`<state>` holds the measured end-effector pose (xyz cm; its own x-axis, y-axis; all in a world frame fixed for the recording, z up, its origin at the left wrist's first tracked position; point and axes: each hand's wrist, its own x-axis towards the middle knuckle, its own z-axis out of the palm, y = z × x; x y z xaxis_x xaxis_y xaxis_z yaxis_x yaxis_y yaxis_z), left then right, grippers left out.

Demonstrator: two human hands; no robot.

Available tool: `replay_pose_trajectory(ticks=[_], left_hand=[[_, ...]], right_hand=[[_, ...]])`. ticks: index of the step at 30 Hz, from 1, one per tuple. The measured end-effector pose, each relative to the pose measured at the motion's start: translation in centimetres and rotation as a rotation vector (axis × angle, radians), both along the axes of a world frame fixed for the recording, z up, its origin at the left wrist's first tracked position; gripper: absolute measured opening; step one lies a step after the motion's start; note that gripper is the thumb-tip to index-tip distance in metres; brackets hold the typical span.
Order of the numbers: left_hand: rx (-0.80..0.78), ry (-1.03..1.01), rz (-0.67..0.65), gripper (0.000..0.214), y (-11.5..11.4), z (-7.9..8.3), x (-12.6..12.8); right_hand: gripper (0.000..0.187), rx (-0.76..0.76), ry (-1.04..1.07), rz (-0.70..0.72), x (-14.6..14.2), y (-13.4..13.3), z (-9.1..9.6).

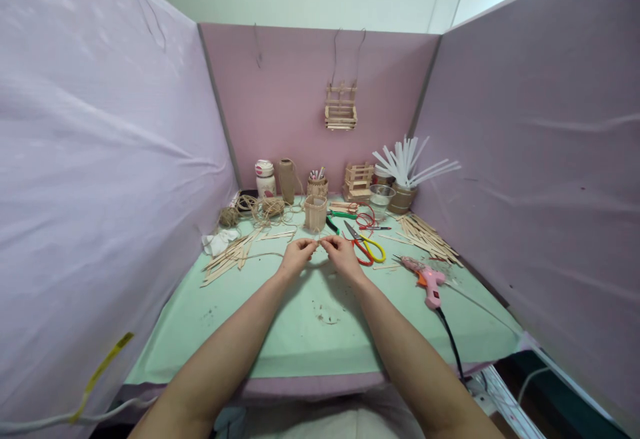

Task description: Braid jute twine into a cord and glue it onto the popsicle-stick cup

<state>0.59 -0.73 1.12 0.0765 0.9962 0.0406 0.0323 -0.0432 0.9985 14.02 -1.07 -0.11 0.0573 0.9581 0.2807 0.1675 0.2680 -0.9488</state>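
My left hand [296, 257] and my right hand [343, 254] meet over the middle of the green table mat [300, 332], fingertips pinched together. Between them runs a thin strand of jute twine [319, 243]. The twine trails left across the mat toward a tangle of twine [265, 209]. Just behind my fingers stands a small cup made of wooden sticks [315, 213].
Red and yellow scissors [365, 247] lie right of my right hand. A pink glue gun [426, 280] with a black cord lies further right. Craft sticks lie in piles at left [227, 259] and right [430, 238]. Jars, a stick basket and white glue sticks [407, 166] line the back wall.
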Motion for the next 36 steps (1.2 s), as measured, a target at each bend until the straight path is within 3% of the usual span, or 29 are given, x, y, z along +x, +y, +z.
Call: replay_pose_trajectory(ticks=[6, 12, 16, 21, 26, 30, 34, 36], left_hand=[[-0.058, -0.103, -0.056, 0.033, 0.5, -1.1, 0.0], [-0.052, -0.138, -0.138, 0.031, 0.5, -1.1, 0.1], [0.057, -0.028, -0.072, 0.027, 0.6, -1.4, 0.0], [0.261, 0.113, 0.031, 0.019, 0.5, -1.4, -0.1], [0.283, 0.144, 0.064, 0.016, 0.1, -1.3, 0.1], [0.057, -0.096, 0.059, 0.014, 0.0, -1.2, 0.4], [-0.373, -0.48, -0.127, 0.013, 0.3, -0.8, 0.1], [-0.402, -0.523, -0.176, 0.015, 0.4, -0.6, -0.1]], right_hand=[[0.024, -0.068, 0.029, 0.022, -0.1, -0.1, 0.0], [0.023, -0.066, 0.04, -0.009, 0.0, -0.1, 0.0], [0.015, 0.063, -0.069, -0.108, -0.1, -0.2, 0.1], [0.018, 0.08, -0.132, -0.071, -0.3, -0.4, 0.1], [0.017, 0.091, -0.142, -0.086, -0.3, -0.3, -0.2], [0.012, 0.225, -0.225, -0.14, -0.5, -0.6, -0.2], [0.012, 0.353, -0.295, -0.101, -0.8, -1.2, 0.1], [0.012, 0.347, -0.282, -0.079, -0.8, -1.2, 0.2]])
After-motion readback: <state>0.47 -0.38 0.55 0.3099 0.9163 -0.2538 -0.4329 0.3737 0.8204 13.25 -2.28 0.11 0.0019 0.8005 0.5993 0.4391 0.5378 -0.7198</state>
